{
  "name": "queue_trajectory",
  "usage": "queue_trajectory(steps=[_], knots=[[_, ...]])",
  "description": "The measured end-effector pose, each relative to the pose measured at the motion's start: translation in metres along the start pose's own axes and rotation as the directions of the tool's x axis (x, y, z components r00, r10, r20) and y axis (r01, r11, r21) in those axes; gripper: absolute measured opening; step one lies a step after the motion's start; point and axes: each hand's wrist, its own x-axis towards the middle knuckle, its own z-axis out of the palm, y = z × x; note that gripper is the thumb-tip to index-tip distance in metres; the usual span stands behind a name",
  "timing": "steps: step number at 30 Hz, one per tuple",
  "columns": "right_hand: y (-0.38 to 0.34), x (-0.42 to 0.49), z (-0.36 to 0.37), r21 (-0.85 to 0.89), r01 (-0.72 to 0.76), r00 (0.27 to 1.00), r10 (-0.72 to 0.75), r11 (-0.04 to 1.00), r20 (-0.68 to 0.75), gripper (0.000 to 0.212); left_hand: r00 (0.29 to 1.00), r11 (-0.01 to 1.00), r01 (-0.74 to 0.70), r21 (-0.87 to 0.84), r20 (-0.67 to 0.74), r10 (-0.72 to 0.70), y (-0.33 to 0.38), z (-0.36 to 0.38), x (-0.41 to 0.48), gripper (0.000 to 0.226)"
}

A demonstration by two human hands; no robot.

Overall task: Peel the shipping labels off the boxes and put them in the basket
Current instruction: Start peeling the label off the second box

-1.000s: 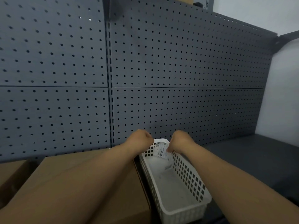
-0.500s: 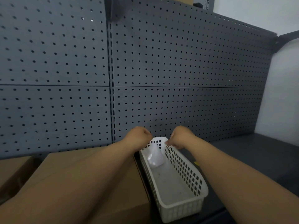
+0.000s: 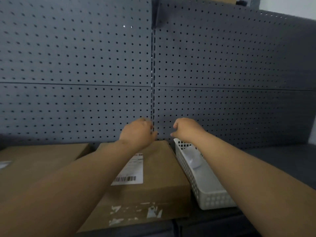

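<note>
Here, the room: a dark grey metal peg wall full of little holes (image 3: pixel 85 65) fills the back, and a bit of pale plain wall (image 3: pixel 290 4) shows at the top right.
Tabletop: the flat dark grey tabletop (image 3: pixel 273 159) carries the boxes and the basket.
Middle box: a flat brown cardboard box (image 3: pixel 159 168) lies just left of the basket. A white shipping label with a barcode (image 3: pixel 131 170) is stuck on top, and torn white paper bits (image 3: pixel 136 212) sit near its front edge.
Left box: a second brown cardboard box (image 3: pixel 42 159) lies beside it.
Basket: a long white plastic basket with holes (image 3: pixel 210 200) has a curled white peeled label (image 3: pixel 194 158) inside, at the far end.
Left hand (image 3: pixel 138 132): up over the far end of the middle box, fingers loosely bent, nothing in it.
Right hand (image 3: pixel 186 129): up over the far end of the basket, fingers loosely bent, nothing in it. It looks a bit blurry.
</note>
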Motion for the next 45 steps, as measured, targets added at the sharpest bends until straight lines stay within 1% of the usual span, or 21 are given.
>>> queue_trajectory(steps=[3, 6, 9, 10, 12, 13, 17, 23, 26, 32, 38, 41, 43, 45], knots=[[-0.03, -0.001, 0.007, -0.031, 0.038, 0.999, -0.037, 0.999, 0.019, 0.036, 1.0, 0.993, 0.025, 0.114, -0.02, -0.023, -0.027, -0.018, -0.019, 0.039], [-0.061, -0.003, 0.011, -0.055, 0.072, 0.997, -0.07, 0.996, 0.033, 0.032, 0.998, 0.987, 0.054, 0.152, -0.023, -0.051, -0.054, -0.037, -0.037, 0.039], [-0.092, -0.005, 0.013, -0.068, 0.086, 0.996, -0.084, 0.994, 0.032, 0.016, 0.997, 0.979, 0.082, 0.185, -0.016, -0.081, -0.082, -0.056, -0.054, 0.037], [-0.104, -0.007, 0.014, -0.064, 0.089, 0.996, -0.087, 0.994, 0.022, 0.02, 0.996, 0.976, 0.093, 0.197, -0.019, -0.091, -0.091, -0.062, -0.06, 0.036], [-0.131, -0.011, 0.017, -0.061, 0.106, 0.994, -0.105, 0.993, 0.024, 0.039, 0.994, 0.969, 0.108, 0.22, -0.023, -0.106, -0.112, -0.075, -0.074, 0.037], [-0.144, -0.015, 0.019, -0.055, 0.12, 0.993, -0.118, 0.991, 0.025, 0.043, 0.994, 0.967, 0.111, 0.23, -0.024, -0.109, -0.123, -0.081, -0.082, 0.037], [-0.206, -0.029, 0.032, -0.04, 0.136, 0.99, -0.135, 0.99, 0.031, 0.044, 0.994, 0.96, 0.11, 0.258, -0.033, -0.105, -0.175, -0.106, -0.114, 0.037], [-0.289, -0.058, 0.054, -0.019, 0.075, 0.996, -0.074, 0.997, 0.055, 0.043, 0.993, 0.954, 0.117, 0.275, -0.033, -0.113, -0.253, -0.145, -0.163, 0.034], [-0.318, -0.073, 0.064, 0.002, 0.041, 0.999, -0.041, 0.999, 0.034, 0.044, 0.995, 0.952, 0.097, 0.291, -0.038, -0.09, -0.286, -0.159, -0.187, 0.031], [-0.357, -0.098, 0.083, -0.006, 0.0, 1.0, 0.0, 1.0, 0.009, 0.041, 0.997, 0.949, 0.079, 0.305, -0.034, -0.072, -0.331, -0.173, -0.221, 0.031], [-0.382, -0.108, 0.085, -0.026, 0.033, 0.999, -0.033, 0.999, 0.0, 0.039, 0.998, 0.96, 0.065, 0.273, -0.027, -0.06, -0.346, -0.178, -0.235, 0.032], [-0.386, -0.109, 0.085, -0.013, 0.038, 0.999, -0.038, 0.999, 0.009, 0.037, 0.998, 0.952, 0.058, 0.301, -0.006, -0.059, -0.349, -0.175, -0.232, 0.03], [-0.388, -0.111, 0.083, -0.006, 0.05, 0.999, -0.05, 0.999, 0.009, 0.03, 0.999, 0.938, 0.02, 0.346, 0.03, -0.033, -0.35, -0.17, -0.229, 0.029], [-0.39, -0.111, 0.08, -0.009, 0.075, 0.997, -0.074, 0.997, 0.018, 0.014, 0.996, 0.939, -0.005, 0.344, 0.082, -0.025, -0.353, -0.167, -0.226, 0.031]])
